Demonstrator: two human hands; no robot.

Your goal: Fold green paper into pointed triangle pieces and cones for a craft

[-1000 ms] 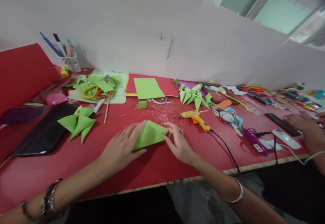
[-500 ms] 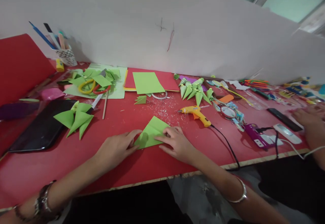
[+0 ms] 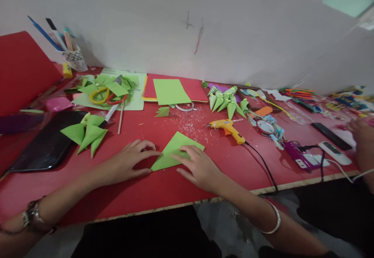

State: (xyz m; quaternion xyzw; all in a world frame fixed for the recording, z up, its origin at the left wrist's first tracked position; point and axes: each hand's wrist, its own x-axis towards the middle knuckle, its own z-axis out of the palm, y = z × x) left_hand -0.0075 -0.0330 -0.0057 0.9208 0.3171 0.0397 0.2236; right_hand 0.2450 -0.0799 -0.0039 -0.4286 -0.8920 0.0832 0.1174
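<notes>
A green sheet of paper (image 3: 174, 144), which looks folded into a triangle, lies on the red tabletop (image 3: 152, 195) in front of me. My right hand (image 3: 200, 168) rests on its right part, fingers stretched out over the surface. At the paper's left corner is my left hand (image 3: 127, 162), its fingers apart and the tips at or just touching the edge. Neither hand grips anything. Beyond the paper lie a small folded green piece (image 3: 162, 112) and a flat green sheet (image 3: 171, 91) on red paper (image 3: 197, 88).
A yellow glue gun (image 3: 229, 128) with a black cord lies right of the paper. Green paper cones (image 3: 226, 101) sit behind it. Leftward are a folded green paper shape (image 3: 89, 135), a black phone (image 3: 43, 149) and scissors (image 3: 99, 95). Another person's hand (image 3: 362, 133) is at far right.
My left hand has drawn back left from the paper and its fingers have spread. My right hand has slid slightly left across the paper. The view has shifted a little.
</notes>
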